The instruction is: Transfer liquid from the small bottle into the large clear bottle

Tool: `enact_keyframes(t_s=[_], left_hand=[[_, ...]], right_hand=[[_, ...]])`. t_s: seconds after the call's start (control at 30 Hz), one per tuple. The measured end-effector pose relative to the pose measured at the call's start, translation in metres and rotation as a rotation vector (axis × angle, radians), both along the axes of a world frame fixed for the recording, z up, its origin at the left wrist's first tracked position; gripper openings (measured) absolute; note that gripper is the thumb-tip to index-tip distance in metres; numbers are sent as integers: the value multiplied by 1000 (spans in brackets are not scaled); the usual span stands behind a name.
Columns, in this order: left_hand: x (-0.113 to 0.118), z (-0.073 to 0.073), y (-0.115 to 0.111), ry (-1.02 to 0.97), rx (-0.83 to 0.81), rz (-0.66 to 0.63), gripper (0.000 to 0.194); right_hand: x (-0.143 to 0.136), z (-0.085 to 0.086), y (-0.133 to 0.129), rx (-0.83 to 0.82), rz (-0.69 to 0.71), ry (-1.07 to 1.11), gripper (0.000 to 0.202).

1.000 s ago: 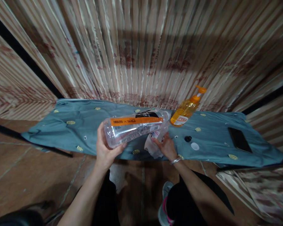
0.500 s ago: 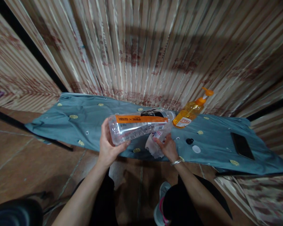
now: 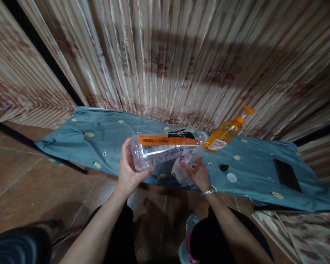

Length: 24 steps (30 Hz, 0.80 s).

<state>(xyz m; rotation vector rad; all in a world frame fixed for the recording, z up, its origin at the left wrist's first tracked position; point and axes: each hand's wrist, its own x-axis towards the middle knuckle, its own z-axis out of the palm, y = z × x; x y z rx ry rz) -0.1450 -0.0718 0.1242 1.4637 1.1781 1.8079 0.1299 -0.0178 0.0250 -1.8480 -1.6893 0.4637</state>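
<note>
A large clear plastic bottle with an orange and silver label (image 3: 167, 146) is held sideways above the cloth-covered table. My left hand (image 3: 130, 168) grips its base end, thumb along the lower side. My right hand (image 3: 198, 174), with a bracelet at the wrist, is closed on a crumpled white tissue (image 3: 181, 174) beneath the bottle's neck end. Part of the right fingers is hidden behind the bottle. Just right of the neck stands an orange pump bottle (image 3: 224, 135) with yellow-orange liquid.
The narrow table has a teal cloth (image 3: 104, 137). On its right part lie a black cap (image 3: 224, 167), a white disc (image 3: 231, 177) and a dark phone (image 3: 287, 175). A striped curtain (image 3: 167, 66) hangs behind; black poles frame the sides.
The view has shifted slightly, so everything sits a little farther right. Both hands keep their hold on the bottle and tissue; little else differs.
</note>
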Motion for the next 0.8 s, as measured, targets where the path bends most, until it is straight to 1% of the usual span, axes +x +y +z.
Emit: enact_keyframes(t_s=[0.17, 0.27, 0.53, 0.8], left_hand=[[0, -1, 0, 11, 15, 15, 109], [0, -2, 1, 10, 34, 3, 108], [1, -4, 1, 0, 3, -17, 111], [-1, 0, 0, 9, 9, 19, 108]], right_hand=[[0, 2, 0, -21, -12, 21, 60], [0, 3, 0, -37, -17, 13, 60], [0, 3, -1, -64, -23, 15, 65], [-1, 6, -1, -39, 4, 45, 59]])
